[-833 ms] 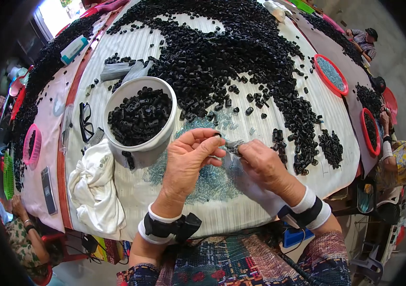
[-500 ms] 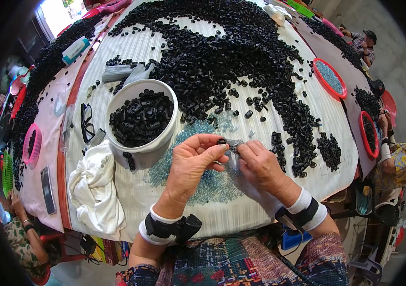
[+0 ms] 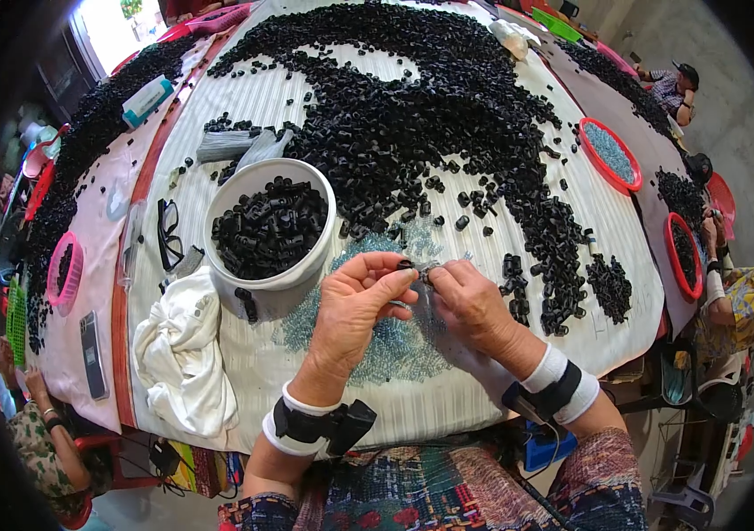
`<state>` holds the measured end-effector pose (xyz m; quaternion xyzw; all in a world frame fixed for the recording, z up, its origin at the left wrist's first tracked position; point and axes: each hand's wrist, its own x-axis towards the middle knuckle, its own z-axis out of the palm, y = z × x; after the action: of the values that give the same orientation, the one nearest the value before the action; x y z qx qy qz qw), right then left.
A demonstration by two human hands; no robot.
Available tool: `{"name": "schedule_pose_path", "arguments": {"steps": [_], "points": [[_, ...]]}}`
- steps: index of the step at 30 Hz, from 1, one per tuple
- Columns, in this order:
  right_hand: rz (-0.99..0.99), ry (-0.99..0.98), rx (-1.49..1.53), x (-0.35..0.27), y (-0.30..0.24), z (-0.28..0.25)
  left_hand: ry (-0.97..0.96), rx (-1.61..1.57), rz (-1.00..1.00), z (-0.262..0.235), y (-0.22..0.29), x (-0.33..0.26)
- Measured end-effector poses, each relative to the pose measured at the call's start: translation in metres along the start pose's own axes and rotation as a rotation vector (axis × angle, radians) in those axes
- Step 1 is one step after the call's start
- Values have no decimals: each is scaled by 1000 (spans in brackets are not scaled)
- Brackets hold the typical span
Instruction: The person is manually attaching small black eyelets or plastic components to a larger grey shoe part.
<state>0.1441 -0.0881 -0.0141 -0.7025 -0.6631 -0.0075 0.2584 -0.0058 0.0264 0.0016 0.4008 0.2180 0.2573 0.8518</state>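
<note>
The fisheye camera looks from the wearer's head, on the near side of the white tub (image 3: pixel 299 271) and right of it, facing forward and steeply down. It is close enough to see into the tub and catch the left hand (image 3: pixel 352 296) and right hand (image 3: pixel 471 305) to its right. Its sweep spans patterned clothing (image 3: pixel 394 500), nearer than the tub, and a bright opening (image 3: pixel 111 34) well beyond it.

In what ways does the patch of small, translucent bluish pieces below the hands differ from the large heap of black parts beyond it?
Colour: the translucent bluish patch is pale and see-through; the large black heap is dark.
Extent: the bluish patch is small; the black heap covers much more table.
Place: the bluish patch lies partly behind the left hand and right hand; the black heap lies mostly farther away.
Both consist of many loose pieces.
</note>
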Motion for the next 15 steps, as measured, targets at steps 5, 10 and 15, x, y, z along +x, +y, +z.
{"name": "schedule_pose_path", "arguments": {"steps": [5,10,15], "points": [[19,75,44,0,-3,-17,-48,101,-21,0,-3,-3],[-19,137,151,2,-14,-35,-130,206,-47,4,-3,-8],[-27,147,223,2,-20,-33,-131,153,-5,5,-8,-7]]}}
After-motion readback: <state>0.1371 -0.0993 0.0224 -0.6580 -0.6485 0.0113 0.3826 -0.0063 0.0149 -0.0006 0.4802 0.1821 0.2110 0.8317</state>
